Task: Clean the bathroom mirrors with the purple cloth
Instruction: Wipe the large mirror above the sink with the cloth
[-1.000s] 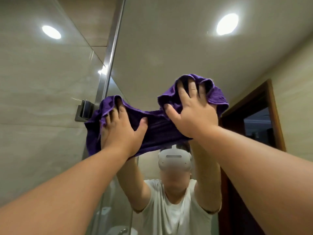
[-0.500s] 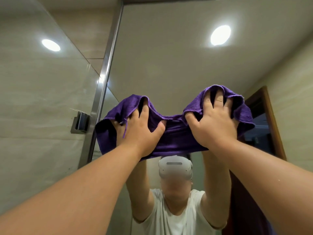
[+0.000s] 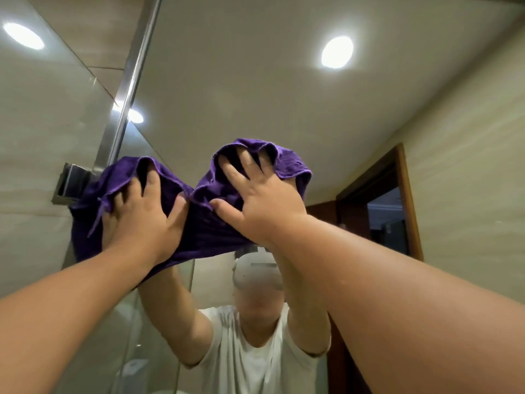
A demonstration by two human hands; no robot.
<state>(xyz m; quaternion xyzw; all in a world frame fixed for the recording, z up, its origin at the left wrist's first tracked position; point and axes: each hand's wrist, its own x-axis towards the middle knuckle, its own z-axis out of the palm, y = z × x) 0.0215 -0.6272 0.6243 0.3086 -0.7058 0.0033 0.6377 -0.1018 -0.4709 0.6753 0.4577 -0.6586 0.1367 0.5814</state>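
The purple cloth is bunched flat against the large wall mirror, near its left edge at arm's reach overhead. My left hand presses the cloth's left half with fingers spread and dug into the folds. My right hand presses the right half the same way, thumb almost meeting the left thumb. The cloth's lower left corner hangs over the mirror's metal edge strip. The mirror reflects a person in a white shirt with both arms raised.
A metal frame strip runs up the mirror's left edge, with a metal bracket fixed to the tiled wall beside it. Reflected in the mirror are a ceiling light, a wooden door frame and a glass shower panel.
Both hands have slid the cloth leftward across the mirror after a sweep to the right, and the two hands have drawn closer together, bunching the cloth between them.
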